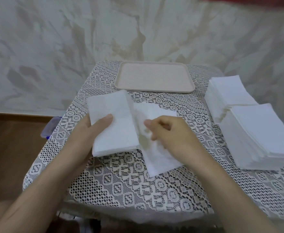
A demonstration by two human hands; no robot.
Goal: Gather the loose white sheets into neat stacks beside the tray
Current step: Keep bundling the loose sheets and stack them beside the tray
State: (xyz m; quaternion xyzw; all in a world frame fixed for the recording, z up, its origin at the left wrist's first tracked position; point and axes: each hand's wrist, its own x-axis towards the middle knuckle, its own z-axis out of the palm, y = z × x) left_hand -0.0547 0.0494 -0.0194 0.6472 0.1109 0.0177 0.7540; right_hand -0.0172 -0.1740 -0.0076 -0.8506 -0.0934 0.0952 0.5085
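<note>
Surface (121, 185) under lace cloth, carrying everything; tray (155, 77) at far edge, middle, nothing on it.

Tall stacks (255, 125) of white sheets along right edge, two of them, one behind other, touching or nearly so; near one overhanging the edge a little. Probably finished, so best left alone.

Smaller stack (114, 125) left of centre, just in front of tray's near-left corner. Held by left hand (94, 130): thumb flat on top face, fingers hidden below the left side, so a light pinch on the pile, not a hard squeeze. Near end of pile seemingly lifted a bit off the cloth.

Loose sheet (156, 140) lying just right of this stack, crooked, with one long side tucked against the pile or under it; cannot tell which. Right hand (169, 133) resting on its middle, fingers curled, thumb and forefinger close together; seems to nip the sheet, but too blurred there to say for sure.

Judging by look: sheets very light, soft, thin, like tissue; easy to crease, easy to tear, easy to blow away. One sheet best taken by a short edge or corner with two fingertips, gently. A pile best held by both long sides, then squared by tapping edges. Lace cloth possibly catching on corners during sliding, so lifting probably safer than dragging.
</note>
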